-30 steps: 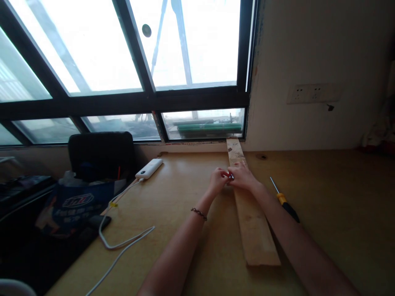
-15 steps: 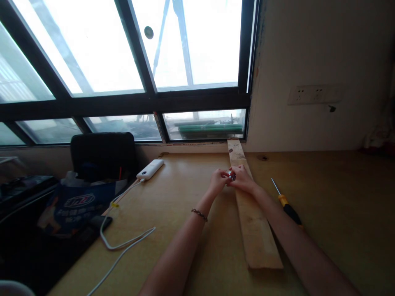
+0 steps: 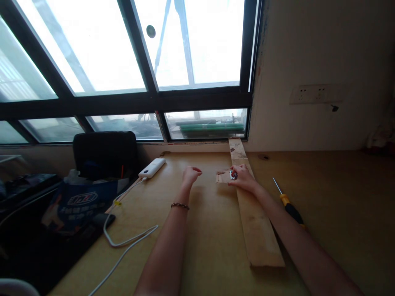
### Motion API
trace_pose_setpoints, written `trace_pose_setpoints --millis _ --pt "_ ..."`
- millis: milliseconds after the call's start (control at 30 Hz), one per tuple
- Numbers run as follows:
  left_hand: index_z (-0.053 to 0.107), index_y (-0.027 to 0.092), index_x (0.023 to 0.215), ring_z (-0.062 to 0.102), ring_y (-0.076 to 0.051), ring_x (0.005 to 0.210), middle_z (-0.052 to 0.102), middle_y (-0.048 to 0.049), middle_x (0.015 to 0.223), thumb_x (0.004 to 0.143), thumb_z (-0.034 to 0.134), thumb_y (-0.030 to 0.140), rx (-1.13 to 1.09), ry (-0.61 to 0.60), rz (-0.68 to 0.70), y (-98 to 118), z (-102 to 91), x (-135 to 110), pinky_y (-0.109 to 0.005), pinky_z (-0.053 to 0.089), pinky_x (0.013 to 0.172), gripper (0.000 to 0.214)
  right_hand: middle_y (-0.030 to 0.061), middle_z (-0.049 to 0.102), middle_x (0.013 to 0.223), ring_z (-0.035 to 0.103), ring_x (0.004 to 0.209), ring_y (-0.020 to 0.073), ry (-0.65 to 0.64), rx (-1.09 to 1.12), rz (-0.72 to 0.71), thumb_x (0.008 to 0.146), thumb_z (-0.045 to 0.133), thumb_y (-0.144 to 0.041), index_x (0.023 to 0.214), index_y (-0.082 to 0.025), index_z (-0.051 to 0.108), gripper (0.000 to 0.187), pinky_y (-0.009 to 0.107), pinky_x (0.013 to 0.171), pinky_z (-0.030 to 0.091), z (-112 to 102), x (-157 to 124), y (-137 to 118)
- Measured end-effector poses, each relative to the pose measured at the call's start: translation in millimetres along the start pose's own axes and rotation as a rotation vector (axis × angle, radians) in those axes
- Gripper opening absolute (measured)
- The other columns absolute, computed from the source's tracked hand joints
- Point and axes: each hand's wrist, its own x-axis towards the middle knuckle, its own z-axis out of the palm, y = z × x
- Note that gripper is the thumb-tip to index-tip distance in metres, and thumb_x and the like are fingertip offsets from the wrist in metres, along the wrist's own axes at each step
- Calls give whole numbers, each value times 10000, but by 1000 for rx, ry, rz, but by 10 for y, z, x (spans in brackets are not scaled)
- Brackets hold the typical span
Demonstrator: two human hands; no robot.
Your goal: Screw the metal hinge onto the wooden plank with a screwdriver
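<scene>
My right hand (image 3: 243, 179) is closed around a small silvery metal piece with holes (image 3: 232, 175), pressing it against a short wooden piece (image 3: 222, 177). That piece sticks out to the left from the long wooden plank (image 3: 256, 230); the fingers hide how the two meet. My left hand (image 3: 191, 176) hangs apart from the wood, over the tabletop to the left. Its thumb and fingertips are pinched together, and anything between them is too small to make out. A screwdriver (image 3: 289, 207) with a yellow and black handle lies to the right of the plank, near my right forearm.
On the table (image 3: 210, 234), a white power bank (image 3: 152, 167) with a white cable (image 3: 123, 246) lies at the left. Beyond the left edge stand a black chair (image 3: 105, 152) and a blue bag (image 3: 82, 203). The plank's far end reaches the window frame (image 3: 203, 98).
My left hand has moved away to the left from the metal piece, uncovering the short wooden piece. My right hand keeps its hold in place. The view has shifted slightly.
</scene>
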Motion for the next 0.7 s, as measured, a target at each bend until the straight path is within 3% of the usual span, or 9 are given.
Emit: trace_pose_setpoints --millis 200,533,633,700 --pt "697 204 703 621 -212 765 694 -67 792 606 678 263 224 109 -180 -420 -119 16 -276 429 637 115 37 604 853 455 893 223 13 -11 -14 499 788 -351 739 -194 553 371 301 749 360 10 2 7" --pt "638 203 731 606 -257 874 676 -84 856 571 729 274 190 127 -234 -543 -135 42 -332 429 755 197 40 601 864 460 919 230 18 4 -16 492 793 -342 747 -191 563 375 303 749 365 26 8 31" --pt "583 180 864 507 -291 1076 624 -118 1011 562 749 312 8 379 -203 -365 4 24 -391 355 906 369 47 603 880 462 925 232 24 10 -8 482 799 -346 744 -189 564 386 304 749 368 22 8 25" --pt "508 172 985 425 -274 1172 549 -129 1124 639 692 366 -340 578 -215 -168 228 -40 -405 309 957 438 48 605 879 463 928 233 27 12 -7 483 799 -348 743 -188 567 384 308 752 369 17 7 19"
